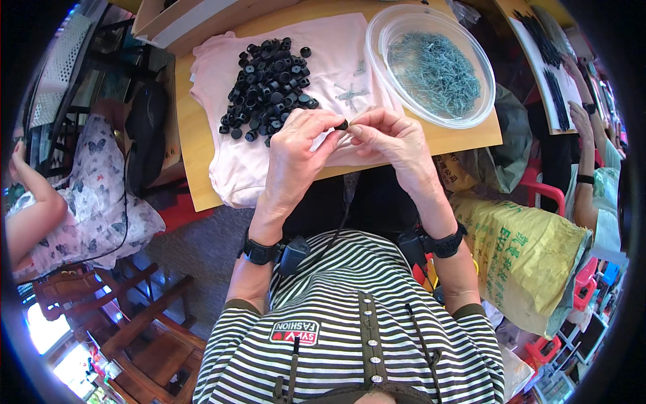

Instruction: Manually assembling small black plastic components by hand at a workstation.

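Observation:
Over the near edge of the table, my left hand (303, 138) pinches a small black plastic cap (342, 125) between thumb and fingertips. Right against it, my right hand (390, 135) is closed in a pinch; whatever its fingertips grip is too small to name. Beyond my left hand, a heap of black plastic caps (269, 84) lies on a pale pink cloth (225, 165). A few loose screws (350, 96) rest on the cloth just past my fingers. To the right stands a round clear plastic tub (490, 87) holding many silvery screws (434, 74).
The wooden table (195, 175) has a cardboard box (202, 27) at its far left. A yellow woven sack (518, 249) stands at my right near a red stool (544, 192). People sit on both sides, one in a butterfly-print dress (94, 188). Wooden chairs (148, 337) are at lower left.

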Motion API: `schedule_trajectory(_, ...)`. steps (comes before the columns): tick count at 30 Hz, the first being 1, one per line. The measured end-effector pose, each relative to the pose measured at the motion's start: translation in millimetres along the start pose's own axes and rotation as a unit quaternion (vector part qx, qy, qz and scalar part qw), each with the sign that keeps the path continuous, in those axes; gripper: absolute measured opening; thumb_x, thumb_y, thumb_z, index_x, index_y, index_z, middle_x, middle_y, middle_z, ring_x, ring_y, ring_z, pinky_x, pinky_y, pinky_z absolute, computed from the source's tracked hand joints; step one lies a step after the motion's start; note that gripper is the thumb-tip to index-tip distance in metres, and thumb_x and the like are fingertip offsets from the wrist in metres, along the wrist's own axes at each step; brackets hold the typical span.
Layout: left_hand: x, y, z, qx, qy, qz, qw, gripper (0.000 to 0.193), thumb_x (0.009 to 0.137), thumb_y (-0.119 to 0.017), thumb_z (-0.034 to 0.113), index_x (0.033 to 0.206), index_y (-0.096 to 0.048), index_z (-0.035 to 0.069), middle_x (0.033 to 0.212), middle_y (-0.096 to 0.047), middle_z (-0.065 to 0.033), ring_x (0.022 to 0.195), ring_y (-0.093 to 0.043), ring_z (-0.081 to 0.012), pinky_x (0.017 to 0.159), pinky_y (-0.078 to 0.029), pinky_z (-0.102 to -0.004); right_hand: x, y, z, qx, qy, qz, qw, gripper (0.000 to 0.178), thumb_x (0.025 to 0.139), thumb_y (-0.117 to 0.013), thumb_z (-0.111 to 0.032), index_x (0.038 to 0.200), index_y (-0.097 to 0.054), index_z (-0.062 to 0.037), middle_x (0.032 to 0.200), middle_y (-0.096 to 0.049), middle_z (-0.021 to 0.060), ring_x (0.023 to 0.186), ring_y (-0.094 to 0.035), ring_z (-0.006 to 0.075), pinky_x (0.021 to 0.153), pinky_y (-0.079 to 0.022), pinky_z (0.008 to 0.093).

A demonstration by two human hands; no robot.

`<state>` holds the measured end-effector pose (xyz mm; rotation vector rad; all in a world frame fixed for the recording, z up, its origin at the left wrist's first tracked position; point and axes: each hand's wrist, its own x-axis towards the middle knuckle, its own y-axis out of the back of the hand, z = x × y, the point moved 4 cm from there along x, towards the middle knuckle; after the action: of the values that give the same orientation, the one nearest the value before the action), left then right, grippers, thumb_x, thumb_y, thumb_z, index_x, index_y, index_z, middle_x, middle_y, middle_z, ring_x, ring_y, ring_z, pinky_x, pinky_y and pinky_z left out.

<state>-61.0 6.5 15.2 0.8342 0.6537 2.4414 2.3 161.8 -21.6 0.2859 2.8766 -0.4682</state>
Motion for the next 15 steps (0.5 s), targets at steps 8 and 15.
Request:
schedule_trajectory(8, -0.1, -5.2, 7.5, 0.011, -0.010, 0.014, 1.000, 0.025, 0.075, -0.073, -0.002, 0.099, -0.069, 0.005, 0.094, -0.069, -0.0074, 0.085, -0.063, -0.0207, 0.075, -0.051, -0.0283, -6.8, -7.9, -5.2, -0.095, 0.057, 0.039, 0.993, 0.017, 0.087, -0.069, -0.009, 0.101, -0.067, 0.0006, 0.090, -0.070, 0.0054, 0.076, -0.064, 0.0074, 0.065, -0.053, 0.0220)
schedule_trajectory(15, -0.6, -5.8, -0.2, 0.075, 0.018, -0.002, 0.997, 0.025, 0.073, -0.076, 0.004, 0.097, -0.069, 0.008, 0.092, -0.066, -0.0032, 0.088, -0.058, -0.0203, 0.075, -0.046, -0.0307, -11.7, -9.4, -13.6, -0.146, 0.130, 0.096, 0.976, 0.007, 0.085, -0.070, -0.005, 0.090, -0.066, -0.0012, 0.095, -0.067, 0.0012, 0.071, -0.058, 0.0056, 0.063, -0.050, 0.0219)
